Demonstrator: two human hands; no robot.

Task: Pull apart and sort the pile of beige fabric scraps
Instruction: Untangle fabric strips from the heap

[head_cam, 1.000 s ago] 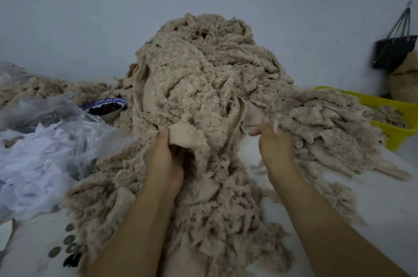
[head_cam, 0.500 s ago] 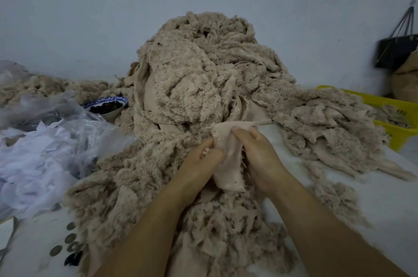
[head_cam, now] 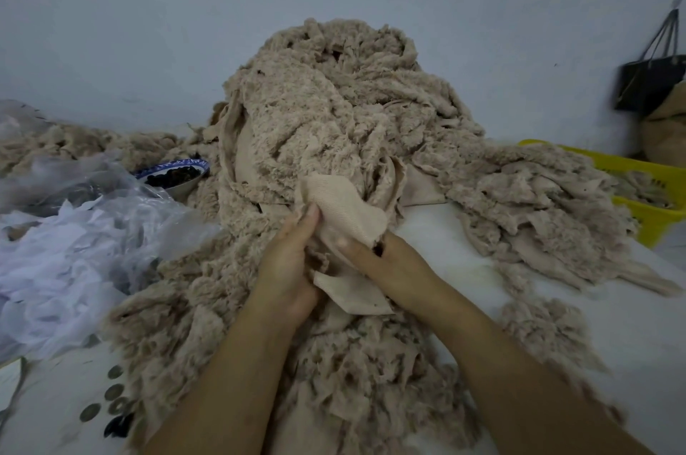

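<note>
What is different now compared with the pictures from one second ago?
Both hands came together: the left hand moved right, the right hand moved left, and both now grip one smooth beige scrap. The pile, bowl and yellow basket stayed put.

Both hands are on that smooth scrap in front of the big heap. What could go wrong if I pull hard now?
1. The smooth beige fabric scrap, pinched by the left hand and right hand, seems to run into the tall fluffy beige scrap pile; a hard tug might drag the heap over.
2. The blue-and-white bowl of dark pieces sits close beside the pile's left side; sliding fabric could tip it.
</note>
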